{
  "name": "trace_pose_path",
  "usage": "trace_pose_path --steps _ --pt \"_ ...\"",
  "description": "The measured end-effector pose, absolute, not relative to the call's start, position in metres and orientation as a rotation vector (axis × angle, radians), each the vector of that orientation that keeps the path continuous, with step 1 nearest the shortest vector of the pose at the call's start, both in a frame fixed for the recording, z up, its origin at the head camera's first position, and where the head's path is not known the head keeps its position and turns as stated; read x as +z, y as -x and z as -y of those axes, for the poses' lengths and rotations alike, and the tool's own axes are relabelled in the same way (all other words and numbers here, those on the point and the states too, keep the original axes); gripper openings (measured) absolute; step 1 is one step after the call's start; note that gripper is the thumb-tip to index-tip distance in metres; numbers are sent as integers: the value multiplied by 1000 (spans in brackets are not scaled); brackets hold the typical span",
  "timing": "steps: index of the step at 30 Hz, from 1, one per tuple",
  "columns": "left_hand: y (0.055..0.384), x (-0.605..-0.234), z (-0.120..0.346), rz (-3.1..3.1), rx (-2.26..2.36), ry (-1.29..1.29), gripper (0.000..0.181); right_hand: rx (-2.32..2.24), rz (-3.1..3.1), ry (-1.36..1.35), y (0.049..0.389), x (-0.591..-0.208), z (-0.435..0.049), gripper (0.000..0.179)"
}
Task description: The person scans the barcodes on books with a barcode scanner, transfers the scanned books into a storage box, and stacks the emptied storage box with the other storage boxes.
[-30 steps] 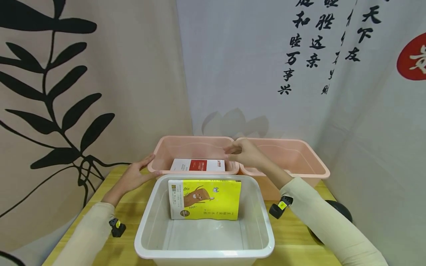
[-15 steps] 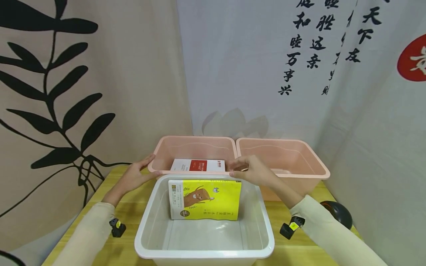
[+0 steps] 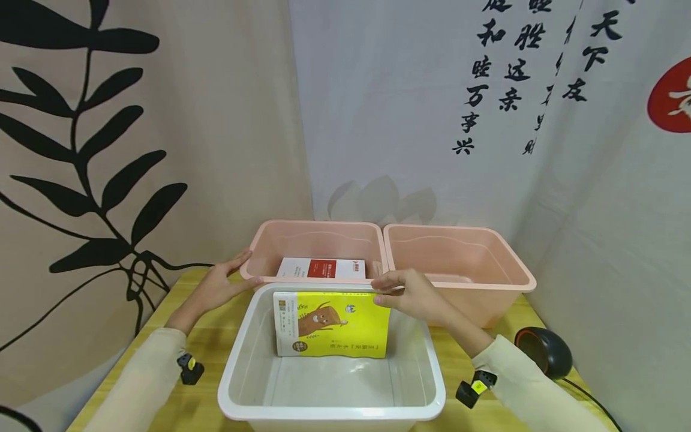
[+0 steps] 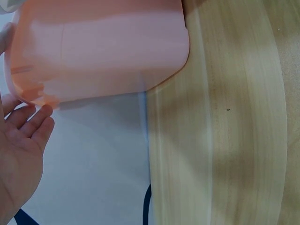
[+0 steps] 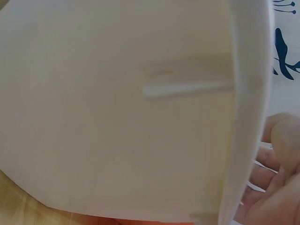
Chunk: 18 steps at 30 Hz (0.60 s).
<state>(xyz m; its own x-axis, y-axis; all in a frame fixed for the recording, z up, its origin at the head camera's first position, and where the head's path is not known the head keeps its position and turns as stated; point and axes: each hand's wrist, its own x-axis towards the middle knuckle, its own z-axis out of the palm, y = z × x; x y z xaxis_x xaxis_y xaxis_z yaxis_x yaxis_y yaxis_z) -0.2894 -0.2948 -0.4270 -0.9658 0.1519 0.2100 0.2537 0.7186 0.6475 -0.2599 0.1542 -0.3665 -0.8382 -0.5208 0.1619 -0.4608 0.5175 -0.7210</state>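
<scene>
Yellow box — right grip at corner, hold unclear; left grip spread against pink bin.

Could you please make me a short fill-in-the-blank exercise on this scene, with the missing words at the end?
The tub holding the yellow box is ____ in colour.
In the head view, the right hand is at the yellow box's top ____ corner.
The number of pink tubs on the table is ____.
The pink tub holding the white-and-red box is on the person's ____ side.

Missing words: white; right; two; left.
</scene>
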Motion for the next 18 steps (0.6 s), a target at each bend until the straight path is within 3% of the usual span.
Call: trace_pose_path --steps 18 --pt "287 -427 293 2774 -1116 330 94 -1046 -2803 858 250 -375 -145 31"
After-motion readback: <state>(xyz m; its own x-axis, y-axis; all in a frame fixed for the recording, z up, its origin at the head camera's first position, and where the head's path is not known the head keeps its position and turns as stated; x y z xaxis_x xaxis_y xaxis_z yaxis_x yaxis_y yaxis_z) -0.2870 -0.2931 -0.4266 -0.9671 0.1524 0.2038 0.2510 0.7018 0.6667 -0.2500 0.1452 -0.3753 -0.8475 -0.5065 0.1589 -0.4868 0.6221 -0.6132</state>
